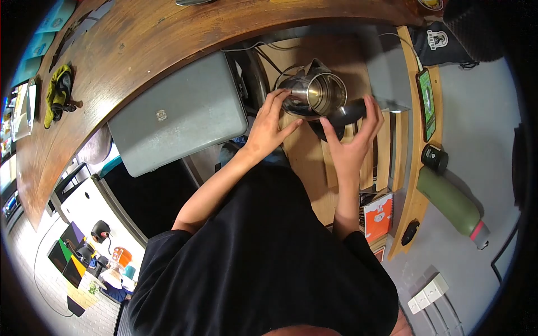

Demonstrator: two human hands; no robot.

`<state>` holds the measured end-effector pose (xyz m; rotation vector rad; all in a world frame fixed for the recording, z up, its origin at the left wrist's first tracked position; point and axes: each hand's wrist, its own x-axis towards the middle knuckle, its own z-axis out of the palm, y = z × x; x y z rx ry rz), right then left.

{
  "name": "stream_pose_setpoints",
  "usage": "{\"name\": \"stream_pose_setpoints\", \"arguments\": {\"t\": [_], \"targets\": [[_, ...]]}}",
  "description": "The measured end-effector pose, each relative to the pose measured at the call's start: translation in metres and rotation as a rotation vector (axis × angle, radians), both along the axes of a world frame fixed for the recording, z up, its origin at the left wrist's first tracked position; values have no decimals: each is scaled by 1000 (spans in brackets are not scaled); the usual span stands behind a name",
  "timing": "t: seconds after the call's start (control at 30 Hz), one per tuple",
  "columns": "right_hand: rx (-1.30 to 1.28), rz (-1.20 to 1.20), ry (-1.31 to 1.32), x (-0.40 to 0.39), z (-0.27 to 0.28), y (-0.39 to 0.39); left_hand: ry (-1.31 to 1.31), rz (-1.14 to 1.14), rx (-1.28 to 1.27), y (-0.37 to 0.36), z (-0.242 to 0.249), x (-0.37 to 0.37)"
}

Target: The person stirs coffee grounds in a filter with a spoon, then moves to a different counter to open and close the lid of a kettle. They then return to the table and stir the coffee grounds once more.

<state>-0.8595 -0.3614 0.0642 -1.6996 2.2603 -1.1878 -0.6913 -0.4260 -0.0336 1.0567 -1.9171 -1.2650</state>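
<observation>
A shiny metal kettle (327,94) stands on the wooden shelf with its top open, so its bare inside shows. Against its left side rest the fingertips of my left hand (269,127), the thumb stretched out below. My right hand (354,137) holds a black lid (348,113) between thumb and fingers, just beside the lower right of the kettle's rim. A dark part of the kettle lies partly hidden below the lid and my right thumb.
A grey laptop (185,115) lies to the left. On the right ledge are a phone (427,105) with a cable, a black jar (434,159) and a green bottle (451,201). An orange notebook (379,217) stands below wooden slats. A wooden desk (140,42) curves overhead.
</observation>
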Motion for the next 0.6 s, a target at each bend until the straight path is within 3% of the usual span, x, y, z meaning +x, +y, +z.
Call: {"name": "stream_pose_setpoints", "arguments": {"t": [0.3, 0.6], "targets": [[319, 56, 37, 6, 8, -43, -1, -37, 71, 12, 2, 41], [504, 83, 49, 6, 5, -58, 73, 122, 131, 24, -4, 81]]}}
